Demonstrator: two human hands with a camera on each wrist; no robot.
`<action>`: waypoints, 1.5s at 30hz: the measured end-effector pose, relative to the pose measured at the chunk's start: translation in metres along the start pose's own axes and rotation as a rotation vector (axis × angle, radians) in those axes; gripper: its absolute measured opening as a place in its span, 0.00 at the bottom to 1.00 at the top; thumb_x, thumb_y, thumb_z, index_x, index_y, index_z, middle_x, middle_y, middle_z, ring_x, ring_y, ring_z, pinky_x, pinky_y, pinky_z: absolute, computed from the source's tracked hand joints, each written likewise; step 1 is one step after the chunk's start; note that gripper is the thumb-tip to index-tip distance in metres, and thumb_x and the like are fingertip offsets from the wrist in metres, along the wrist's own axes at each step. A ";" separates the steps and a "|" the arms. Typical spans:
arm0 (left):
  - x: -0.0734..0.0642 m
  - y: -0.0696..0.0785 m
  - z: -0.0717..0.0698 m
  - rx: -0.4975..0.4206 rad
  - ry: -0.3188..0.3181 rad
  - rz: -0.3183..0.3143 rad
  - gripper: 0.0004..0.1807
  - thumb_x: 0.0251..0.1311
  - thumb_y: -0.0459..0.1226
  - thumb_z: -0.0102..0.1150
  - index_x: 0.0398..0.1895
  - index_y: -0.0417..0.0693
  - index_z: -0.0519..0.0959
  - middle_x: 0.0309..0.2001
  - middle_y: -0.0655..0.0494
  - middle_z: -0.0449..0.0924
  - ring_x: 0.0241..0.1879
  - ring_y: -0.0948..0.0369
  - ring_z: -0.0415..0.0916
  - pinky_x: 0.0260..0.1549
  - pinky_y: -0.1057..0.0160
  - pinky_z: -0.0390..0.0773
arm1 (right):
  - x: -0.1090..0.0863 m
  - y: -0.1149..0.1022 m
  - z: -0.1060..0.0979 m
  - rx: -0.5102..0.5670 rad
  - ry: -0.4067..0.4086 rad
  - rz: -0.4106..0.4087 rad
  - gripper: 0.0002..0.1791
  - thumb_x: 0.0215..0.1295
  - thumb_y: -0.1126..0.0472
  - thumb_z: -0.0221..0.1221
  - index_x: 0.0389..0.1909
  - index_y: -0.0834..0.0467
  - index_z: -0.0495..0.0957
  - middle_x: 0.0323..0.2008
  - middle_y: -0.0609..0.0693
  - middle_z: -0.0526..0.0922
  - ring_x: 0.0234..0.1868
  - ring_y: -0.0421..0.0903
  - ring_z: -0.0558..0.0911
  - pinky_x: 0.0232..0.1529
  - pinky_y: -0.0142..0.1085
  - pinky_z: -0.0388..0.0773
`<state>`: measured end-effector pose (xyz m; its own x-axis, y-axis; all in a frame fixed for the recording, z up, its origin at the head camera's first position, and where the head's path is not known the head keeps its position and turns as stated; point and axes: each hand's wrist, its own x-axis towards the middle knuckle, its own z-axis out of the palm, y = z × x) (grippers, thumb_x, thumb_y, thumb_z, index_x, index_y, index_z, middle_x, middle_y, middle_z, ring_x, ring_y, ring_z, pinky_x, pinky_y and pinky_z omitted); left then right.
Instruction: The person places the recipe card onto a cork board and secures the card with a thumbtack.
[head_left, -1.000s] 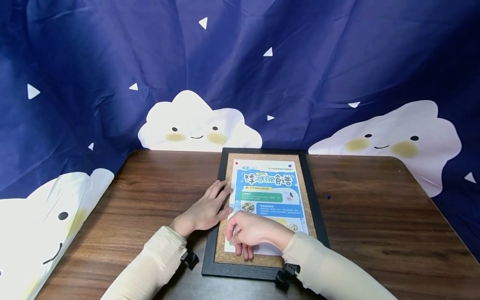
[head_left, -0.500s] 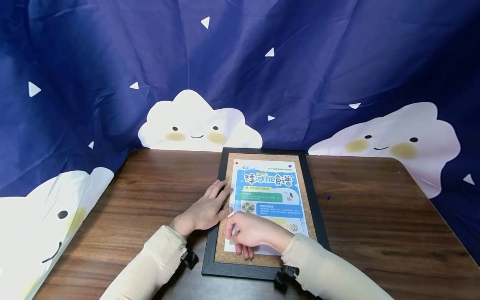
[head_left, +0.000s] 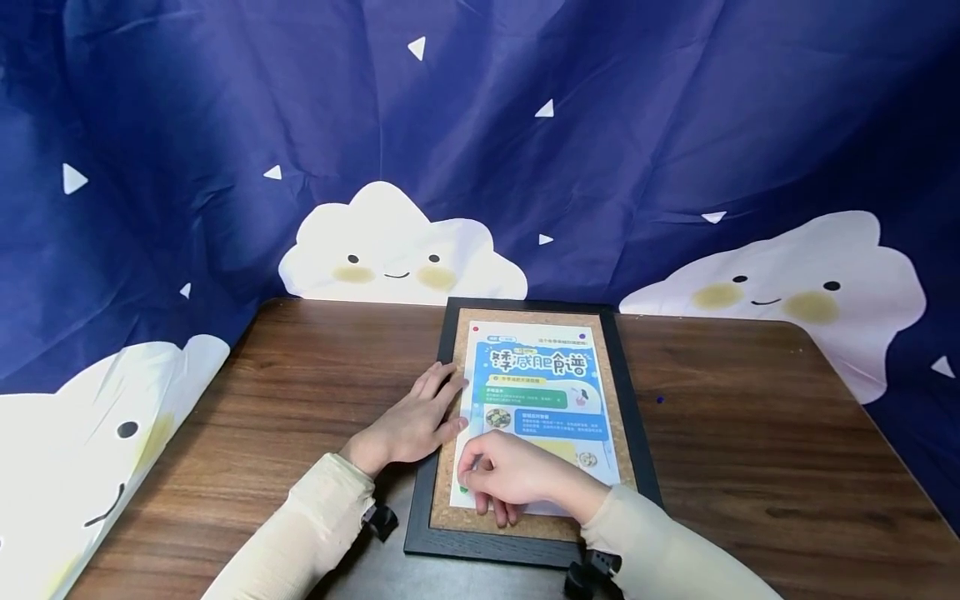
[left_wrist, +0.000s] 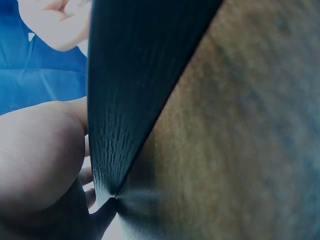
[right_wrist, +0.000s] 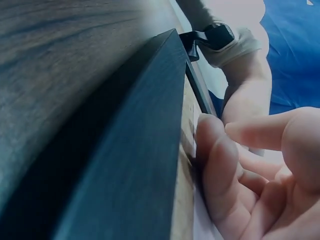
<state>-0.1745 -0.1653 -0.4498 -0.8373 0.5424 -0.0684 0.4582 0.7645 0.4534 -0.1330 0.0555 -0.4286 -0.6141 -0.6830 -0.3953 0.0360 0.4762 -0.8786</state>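
A printed sheet (head_left: pixel 558 432) lies on a cork board with a black frame (head_left: pixel 640 425). My left hand (head_left: pixel 408 425) rests palm down across the frame's left side, fingers spread, fingertips at the sheet's left edge. My right hand (head_left: pixel 513 471) bends over the sheet's lower left corner, thumb and forefinger together at a small green pushpin (head_left: pixel 463 490); the fingers cover much of it. The right hand's other fingers (right_wrist: pixel 222 165) curl beside the board's edge in the right wrist view. A red pushpin (head_left: pixel 476 329) and a purple pushpin (head_left: pixel 582 337) sit in the sheet's top corners.
A small dark blue pushpin (head_left: pixel 660 400) lies on the brown wooden table (head_left: pixel 757 425), right of the board. Behind the table hangs a dark blue curtain (head_left: pixel 465 108) with white clouds. Black wrist cameras (head_left: pixel 380 521) are strapped near both cuffs.
My right hand and wrist have shifted slightly right and toward me, uncovering a bit more green at the fingertips. The left hand stays put.
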 end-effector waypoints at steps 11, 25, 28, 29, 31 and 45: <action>-0.001 -0.001 0.002 -0.026 0.014 0.018 0.34 0.84 0.48 0.52 0.83 0.40 0.60 0.85 0.36 0.48 0.87 0.36 0.42 0.80 0.36 0.59 | -0.018 0.006 -0.005 0.006 0.004 -0.057 0.09 0.83 0.59 0.58 0.47 0.58 0.84 0.26 0.52 0.87 0.18 0.41 0.80 0.20 0.32 0.76; -0.001 0.000 0.001 -0.004 -0.012 -0.004 0.34 0.84 0.48 0.51 0.84 0.41 0.59 0.86 0.37 0.47 0.88 0.37 0.40 0.82 0.39 0.57 | -0.033 0.017 -0.013 0.005 -0.012 -0.113 0.11 0.84 0.58 0.56 0.48 0.60 0.84 0.29 0.53 0.88 0.22 0.43 0.81 0.22 0.32 0.77; -0.001 0.001 0.000 0.005 -0.017 -0.007 0.34 0.85 0.48 0.50 0.84 0.41 0.59 0.86 0.37 0.47 0.88 0.38 0.40 0.83 0.39 0.57 | -0.036 0.019 -0.014 0.002 -0.004 -0.117 0.11 0.84 0.58 0.56 0.48 0.60 0.84 0.29 0.52 0.88 0.22 0.44 0.81 0.22 0.32 0.77; -0.001 0.001 0.000 0.004 -0.013 -0.005 0.34 0.85 0.47 0.51 0.84 0.41 0.59 0.86 0.37 0.47 0.88 0.38 0.40 0.82 0.39 0.57 | -0.037 0.019 -0.015 0.000 -0.001 -0.121 0.11 0.84 0.58 0.56 0.48 0.60 0.84 0.29 0.53 0.88 0.23 0.44 0.82 0.22 0.32 0.77; 0.000 0.000 0.002 0.003 -0.003 -0.001 0.34 0.84 0.47 0.51 0.84 0.41 0.59 0.86 0.37 0.47 0.87 0.37 0.41 0.82 0.39 0.58 | -0.038 0.019 -0.015 -0.002 0.003 -0.125 0.11 0.84 0.59 0.56 0.48 0.60 0.84 0.29 0.53 0.88 0.23 0.44 0.82 0.22 0.32 0.76; 0.003 -0.007 0.008 -0.007 0.000 0.001 0.36 0.84 0.50 0.51 0.85 0.43 0.58 0.87 0.38 0.46 0.88 0.39 0.38 0.83 0.39 0.55 | -0.045 0.022 -0.018 0.000 -0.002 -0.152 0.12 0.85 0.58 0.55 0.47 0.62 0.83 0.31 0.53 0.88 0.24 0.41 0.82 0.24 0.32 0.78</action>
<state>-0.1774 -0.1664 -0.4602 -0.8368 0.5433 -0.0677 0.4571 0.7613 0.4599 -0.1191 0.1068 -0.4251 -0.6110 -0.7484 -0.2578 -0.0576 0.3669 -0.9285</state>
